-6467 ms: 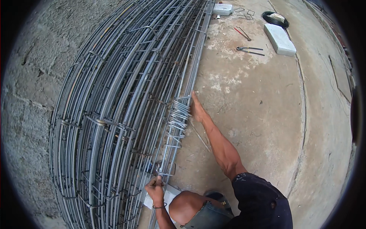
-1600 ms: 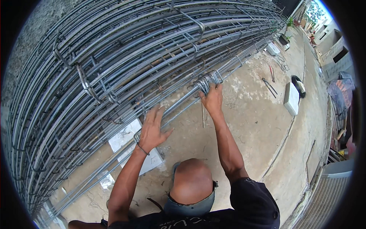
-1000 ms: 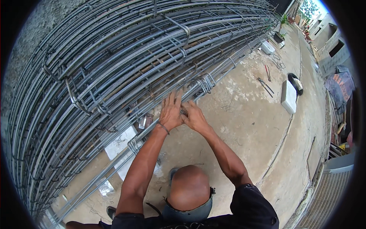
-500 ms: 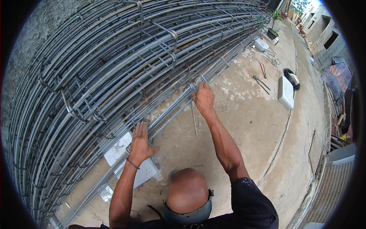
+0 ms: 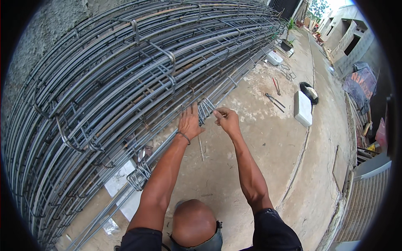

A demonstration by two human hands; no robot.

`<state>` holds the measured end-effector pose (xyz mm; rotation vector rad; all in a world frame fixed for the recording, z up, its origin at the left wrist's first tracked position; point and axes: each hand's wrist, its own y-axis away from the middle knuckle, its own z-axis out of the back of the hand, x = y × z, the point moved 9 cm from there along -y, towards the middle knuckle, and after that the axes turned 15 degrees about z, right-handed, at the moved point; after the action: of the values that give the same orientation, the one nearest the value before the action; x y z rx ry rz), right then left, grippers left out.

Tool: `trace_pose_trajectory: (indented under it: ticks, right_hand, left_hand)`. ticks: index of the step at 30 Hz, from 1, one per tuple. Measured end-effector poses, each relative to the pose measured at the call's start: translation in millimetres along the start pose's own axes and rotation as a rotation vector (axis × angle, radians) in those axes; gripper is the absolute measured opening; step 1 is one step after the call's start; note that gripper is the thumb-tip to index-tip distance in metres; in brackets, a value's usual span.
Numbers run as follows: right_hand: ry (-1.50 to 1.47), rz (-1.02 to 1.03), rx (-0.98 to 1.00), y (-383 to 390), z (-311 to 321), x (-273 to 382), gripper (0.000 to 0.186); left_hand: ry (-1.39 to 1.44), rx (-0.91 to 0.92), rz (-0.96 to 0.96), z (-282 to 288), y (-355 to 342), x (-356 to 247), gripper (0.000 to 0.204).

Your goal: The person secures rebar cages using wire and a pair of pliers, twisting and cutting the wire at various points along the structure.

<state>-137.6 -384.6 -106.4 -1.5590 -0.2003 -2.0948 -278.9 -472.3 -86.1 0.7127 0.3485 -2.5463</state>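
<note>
My left hand lies open along the lowest steel bars, fingers stretched, thumb apart. Just to its right a bunch of bent steel stirrups sits on those bars. My right hand is at the right end of that bunch, its fingers curled in a pinch; whatever is between the fingertips is hidden. A second bunch of stirrups hangs on the bars beside my left forearm. Behind rises a large stack of rebar cages, long ribbed bars joined with square ties.
White blocks stand on the concrete floor at the right, by a black round container. Pincers and a red-handled tool lie nearby. A thin rod is under my hands. White boards lie beneath the bars.
My left hand has slid right along the bars, up to the stirrup bunch. My right hand has drawn back from the top of the bunch to its right end. The view has shifted slightly.
</note>
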Motion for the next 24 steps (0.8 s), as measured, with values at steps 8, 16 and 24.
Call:
trace_pose_trajectory:
  ticks: [8, 16, 24]
  right_hand:
    - [-0.216, -0.198, -0.087, 32, 18, -61, 0.041]
    - [-0.113, 0.102, -0.017, 25, -49, -18, 0.030]
    - [0.559, 0.663, 0.098, 48, -74, 54, 0.014]
  left_hand:
    - [-0.056, 0.057, 0.115, 7, 38, 40, 0.067]
    - [0.094, 0.250, 0.120, 11, 17, 49, 0.093]
    - [-0.018, 0.135, 0.125, 11, 32, 44, 0.090]
